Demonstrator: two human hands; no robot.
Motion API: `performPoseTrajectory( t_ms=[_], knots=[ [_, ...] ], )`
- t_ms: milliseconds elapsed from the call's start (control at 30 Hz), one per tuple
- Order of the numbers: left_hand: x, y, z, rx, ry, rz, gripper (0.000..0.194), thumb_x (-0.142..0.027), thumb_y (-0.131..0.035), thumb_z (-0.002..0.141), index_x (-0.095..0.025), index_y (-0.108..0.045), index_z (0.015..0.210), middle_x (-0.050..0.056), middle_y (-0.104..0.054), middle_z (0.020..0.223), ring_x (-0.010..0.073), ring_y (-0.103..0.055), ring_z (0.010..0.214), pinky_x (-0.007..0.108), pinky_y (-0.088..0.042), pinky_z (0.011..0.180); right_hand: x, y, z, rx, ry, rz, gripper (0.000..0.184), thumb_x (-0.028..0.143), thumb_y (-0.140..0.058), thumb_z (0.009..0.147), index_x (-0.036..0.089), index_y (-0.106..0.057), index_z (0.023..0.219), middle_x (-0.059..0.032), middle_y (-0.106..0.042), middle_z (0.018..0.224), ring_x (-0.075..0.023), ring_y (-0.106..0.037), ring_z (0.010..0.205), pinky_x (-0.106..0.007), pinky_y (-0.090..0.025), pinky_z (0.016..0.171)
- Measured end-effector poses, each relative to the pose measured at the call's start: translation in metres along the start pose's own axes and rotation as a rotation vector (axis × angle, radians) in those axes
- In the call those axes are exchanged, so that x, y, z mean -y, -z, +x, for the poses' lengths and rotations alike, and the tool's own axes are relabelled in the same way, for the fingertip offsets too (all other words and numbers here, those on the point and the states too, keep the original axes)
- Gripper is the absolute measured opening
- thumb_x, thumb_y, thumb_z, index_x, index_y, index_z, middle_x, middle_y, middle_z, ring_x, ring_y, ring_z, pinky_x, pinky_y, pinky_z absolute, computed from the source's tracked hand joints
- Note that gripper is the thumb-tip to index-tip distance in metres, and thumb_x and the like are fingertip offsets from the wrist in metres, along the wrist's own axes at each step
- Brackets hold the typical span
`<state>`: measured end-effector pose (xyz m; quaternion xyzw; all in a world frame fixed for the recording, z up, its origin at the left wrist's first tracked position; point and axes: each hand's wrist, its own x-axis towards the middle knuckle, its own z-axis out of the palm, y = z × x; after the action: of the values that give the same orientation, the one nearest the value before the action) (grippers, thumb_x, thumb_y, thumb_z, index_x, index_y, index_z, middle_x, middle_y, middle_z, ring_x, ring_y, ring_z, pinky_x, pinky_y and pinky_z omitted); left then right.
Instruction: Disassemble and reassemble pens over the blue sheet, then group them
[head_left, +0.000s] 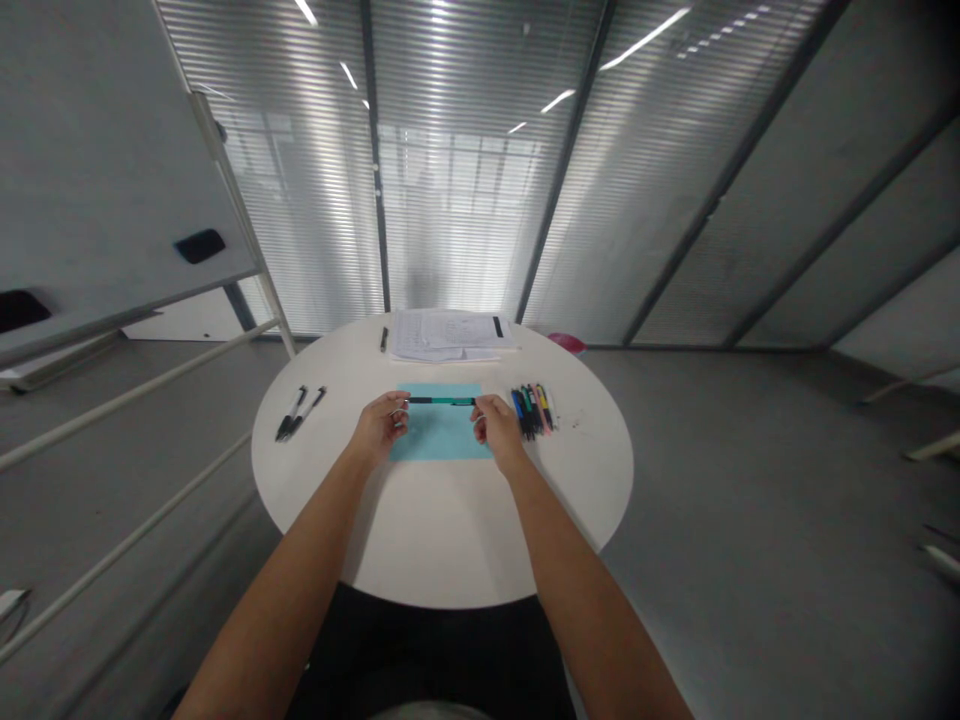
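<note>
Seated person at a round white table (442, 530), both forearms reaching in from the bottom of the frame, hands close together near the table's middle.

Left hand (379, 428): fingers curled narrow, fingertips pinching one end of a teal-and-black pen (442, 401). Right hand (499, 432): fingers likewise closed narrow on the pen's other end. The pen lies level between the two hands, across the upper part of a turquoise sheet of paper (439, 435). Whether it touches the sheet, I cannot tell from here.

Just right of the right hand, a tight row of colored pens (532, 410) lies side by side on the tabletop, with blue, green, yellow and pink among them; the right hand sits close beside the row but apart from it. Well left of the left hand, two black pens (300, 412) lie angled, nearly touching at their lower ends.

Toward the far edge of the table, at upper center, sits a stack of printed papers (450, 335), a single dark pen (384, 339) just left of it. A pink object (568, 343) shows past the table's far right edge. Upper left of the frame, a whiteboard (112, 150) stands on a metal frame; behind the table runs a glass wall with blinds (450, 180).
</note>
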<state>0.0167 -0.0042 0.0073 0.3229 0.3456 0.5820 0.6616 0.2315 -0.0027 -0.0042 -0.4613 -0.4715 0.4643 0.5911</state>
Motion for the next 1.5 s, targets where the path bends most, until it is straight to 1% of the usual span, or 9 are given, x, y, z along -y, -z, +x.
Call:
performPoseTrajectory(
  t_ms=[133, 367, 600, 800, 967, 1067, 1200, 1367, 1500],
  knots=[
    [-0.0001, -0.0004, -0.0001, -0.014, -0.004, 0.0, 0.029, -0.026, -0.072, 0.062, -0.014, -0.063, 0.087, -0.001, -0.052, 0.07, 0.006, -0.048, 0.052, 0.018, -0.031, 0.04, -0.0002, -0.0002, 0.0002, -0.003, -0.012, -0.006, 0.027, 0.046, -0.056, 0.075, 0.019, -0.05, 0.071, 0.005, -0.057, 0.063, -0.0054, -0.046, 0.033, -0.018, -0.029, 0.029],
    [0.0001, -0.0031, 0.0002, -0.055, -0.005, 0.008, 0.028, -0.029, -0.072, 0.062, -0.014, -0.064, 0.084, -0.001, -0.052, 0.069, 0.0052, -0.046, 0.051, 0.017, -0.029, 0.039, 0.002, -0.0007, -0.0002, -0.005, -0.035, 0.014, 0.027, 0.046, -0.057, 0.074, 0.019, -0.049, 0.073, 0.0048, -0.058, 0.065, -0.0059, -0.047, 0.034, -0.018, -0.033, 0.029],
    [0.0018, -0.0006, 0.0018, -0.034, -0.02, 0.025, 0.029, -0.029, -0.074, 0.06, -0.014, -0.065, 0.084, -0.001, -0.053, 0.068, 0.0056, -0.046, 0.051, 0.017, -0.029, 0.04, 0.0046, -0.0006, -0.0008, 0.016, -0.045, 0.054, 0.027, 0.044, -0.059, 0.072, 0.02, -0.05, 0.078, 0.0054, -0.058, 0.066, -0.006, -0.047, 0.034, -0.018, -0.033, 0.03],
    [0.0027, 0.0016, 0.0031, -0.039, -0.011, 0.043, 0.028, -0.028, -0.073, 0.062, -0.013, -0.067, 0.085, 0.0, -0.052, 0.07, 0.0061, -0.046, 0.054, 0.017, -0.03, 0.041, 0.006, -0.0007, -0.0007, 0.005, -0.095, 0.103, 0.03, 0.046, -0.061, 0.069, 0.02, -0.051, 0.081, 0.0048, -0.059, 0.065, -0.0063, -0.047, 0.035, -0.018, -0.033, 0.03],
    [0.0032, 0.0019, 0.0027, -0.035, -0.023, 0.059, 0.032, -0.028, -0.073, 0.061, -0.013, -0.068, 0.089, 0.001, -0.053, 0.071, 0.0064, -0.047, 0.055, 0.017, -0.031, 0.041, 0.0081, -0.0009, -0.0023, 0.02, -0.118, 0.175, 0.031, 0.045, -0.063, 0.069, 0.02, -0.053, 0.085, 0.0036, -0.061, 0.069, -0.0066, -0.049, 0.037, -0.018, -0.035, 0.032],
    [0.0032, 0.0023, 0.003, -0.03, -0.018, 0.055, 0.034, -0.027, -0.073, 0.059, -0.013, -0.069, 0.089, 0.001, -0.053, 0.07, 0.0064, -0.047, 0.054, 0.017, -0.03, 0.041, 0.0082, -0.0005, -0.0025, 0.026, -0.125, 0.2, 0.032, 0.043, -0.064, 0.068, 0.02, -0.054, 0.088, 0.003, -0.062, 0.07, -0.0063, -0.049, 0.038, -0.018, -0.035, 0.033],
    [0.0017, 0.0011, 0.0015, -0.028, -0.011, 0.047, 0.035, -0.025, -0.071, 0.061, -0.013, -0.069, 0.093, 0.001, -0.052, 0.071, 0.0061, -0.047, 0.054, 0.017, -0.03, 0.041, 0.0063, 0.0004, -0.001, 0.03, -0.128, 0.208, 0.032, 0.038, -0.064, 0.066, 0.02, -0.056, 0.091, 0.0027, -0.062, 0.071, -0.0065, -0.049, 0.038, -0.019, -0.036, 0.033],
    [-0.0006, -0.0014, -0.0012, -0.029, -0.001, 0.036, 0.035, -0.023, -0.07, 0.06, -0.012, -0.069, 0.093, 0.002, -0.052, 0.069, 0.0069, -0.047, 0.054, 0.018, -0.03, 0.041, 0.005, 0.0005, 0.0002, 0.029, -0.124, 0.181, 0.03, 0.036, -0.063, 0.065, 0.021, -0.058, 0.09, 0.0055, -0.056, 0.063, -0.0059, -0.047, 0.037, -0.018, -0.035, 0.034],
    [0.0001, 0.0003, -0.0002, -0.021, 0.0, 0.034, 0.034, -0.023, -0.07, 0.06, -0.012, -0.07, 0.092, 0.002, -0.052, 0.069, 0.0071, -0.046, 0.055, 0.018, -0.03, 0.041, 0.0066, 0.0001, -0.001, 0.032, -0.118, 0.187, 0.03, 0.035, -0.064, 0.065, 0.021, -0.058, 0.091, 0.0056, -0.056, 0.065, -0.0058, -0.047, 0.038, -0.018, -0.036, 0.035]
  ],
)
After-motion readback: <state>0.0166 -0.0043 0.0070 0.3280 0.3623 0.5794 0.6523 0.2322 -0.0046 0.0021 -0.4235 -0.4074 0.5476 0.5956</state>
